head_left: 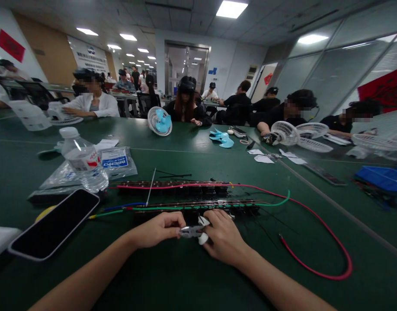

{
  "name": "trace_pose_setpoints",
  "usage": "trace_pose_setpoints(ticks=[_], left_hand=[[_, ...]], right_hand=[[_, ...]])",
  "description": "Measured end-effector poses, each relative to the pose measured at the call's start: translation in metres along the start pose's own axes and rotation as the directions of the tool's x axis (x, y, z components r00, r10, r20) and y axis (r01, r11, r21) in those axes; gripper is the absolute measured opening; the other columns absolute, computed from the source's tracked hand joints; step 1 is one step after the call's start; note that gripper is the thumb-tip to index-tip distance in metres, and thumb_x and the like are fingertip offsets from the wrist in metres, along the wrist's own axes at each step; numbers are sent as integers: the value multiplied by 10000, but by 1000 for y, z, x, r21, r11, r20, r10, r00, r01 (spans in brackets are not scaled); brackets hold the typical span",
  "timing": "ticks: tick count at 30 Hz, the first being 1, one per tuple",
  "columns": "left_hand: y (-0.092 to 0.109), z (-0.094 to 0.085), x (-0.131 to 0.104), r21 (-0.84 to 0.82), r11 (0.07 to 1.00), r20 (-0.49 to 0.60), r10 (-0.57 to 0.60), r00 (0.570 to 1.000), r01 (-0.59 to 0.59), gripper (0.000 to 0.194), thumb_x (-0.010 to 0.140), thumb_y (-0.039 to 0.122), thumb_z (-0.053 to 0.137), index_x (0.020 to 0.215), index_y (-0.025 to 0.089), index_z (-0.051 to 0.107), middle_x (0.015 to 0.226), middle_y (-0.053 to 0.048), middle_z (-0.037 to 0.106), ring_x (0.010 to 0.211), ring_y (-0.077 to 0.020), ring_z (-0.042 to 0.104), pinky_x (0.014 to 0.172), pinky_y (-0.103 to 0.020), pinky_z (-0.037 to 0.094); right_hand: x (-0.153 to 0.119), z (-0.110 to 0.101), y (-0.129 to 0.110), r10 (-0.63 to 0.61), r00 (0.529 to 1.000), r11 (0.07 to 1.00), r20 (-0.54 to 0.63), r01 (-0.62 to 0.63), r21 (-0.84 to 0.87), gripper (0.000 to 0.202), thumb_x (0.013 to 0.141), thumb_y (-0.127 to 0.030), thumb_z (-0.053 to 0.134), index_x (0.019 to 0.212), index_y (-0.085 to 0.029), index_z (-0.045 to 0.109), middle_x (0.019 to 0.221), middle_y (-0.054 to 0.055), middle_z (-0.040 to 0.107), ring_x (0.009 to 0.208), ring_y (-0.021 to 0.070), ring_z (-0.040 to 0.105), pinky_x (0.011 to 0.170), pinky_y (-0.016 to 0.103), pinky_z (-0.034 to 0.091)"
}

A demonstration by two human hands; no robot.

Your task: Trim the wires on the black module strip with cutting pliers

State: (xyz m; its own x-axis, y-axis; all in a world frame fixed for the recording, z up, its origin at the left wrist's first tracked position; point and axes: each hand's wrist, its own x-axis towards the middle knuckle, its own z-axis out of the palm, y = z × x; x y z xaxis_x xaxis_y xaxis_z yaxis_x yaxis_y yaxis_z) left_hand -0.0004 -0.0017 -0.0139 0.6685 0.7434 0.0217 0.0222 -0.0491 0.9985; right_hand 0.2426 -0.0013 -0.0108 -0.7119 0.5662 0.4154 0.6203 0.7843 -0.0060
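My right hand (222, 235) is closed round the white handles of small metal pliers (189, 232), whose jaws point left. At the tip of the jaws my left hand (162, 230) pinches with thumb and fingers; what it holds there is too small to make out. Just beyond both hands lie two long dark strips, the nearer one (250, 209) with a green wire (270, 204) along it, the farther one (172, 190) with a red wire (318, 216) that curls round to the right. A pale cable tie (151, 186) sticks up from the strips.
At the left are a phone (56, 224), a water bottle (83, 160) and a plastic bag (120, 162). Across the table stand a small fan (159, 121), blue blades (222, 138) and fan guards (284, 133), with several people seated behind. A blue tray (380, 178) lies far right.
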Motion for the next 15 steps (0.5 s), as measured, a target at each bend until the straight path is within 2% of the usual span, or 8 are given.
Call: trace_pose_setpoints(ticks=[5,9,15], left_hand=[[4,0,1,23,1000,-19,2,1000,-2,162,859,295,630,796,155,578,787,10,534,742,-137,482,710,-263,367],[5,-1,2,-51,998,-16,-41,999,40,187,854,313,640,784,155,568,778,7,539,742,-139,485,712,-263,371],[3,-1,3,-65,997,14,-40,999,41,175,853,320,638,817,161,575,804,4,534,746,-137,479,706,-261,369]], right_hand=[[5,0,0,5,1000,1000,-21,-5,7,103,750,-252,613,760,-161,660,1013,121,562,951,265,492,867,433,423],[7,1,2,16,1000,999,20,-17,51,110,733,-255,626,784,-165,664,1052,118,567,1004,270,490,940,454,391],[5,4,5,-3,1000,998,22,2,57,104,733,-254,625,777,-167,661,992,106,567,951,256,491,877,419,415]])
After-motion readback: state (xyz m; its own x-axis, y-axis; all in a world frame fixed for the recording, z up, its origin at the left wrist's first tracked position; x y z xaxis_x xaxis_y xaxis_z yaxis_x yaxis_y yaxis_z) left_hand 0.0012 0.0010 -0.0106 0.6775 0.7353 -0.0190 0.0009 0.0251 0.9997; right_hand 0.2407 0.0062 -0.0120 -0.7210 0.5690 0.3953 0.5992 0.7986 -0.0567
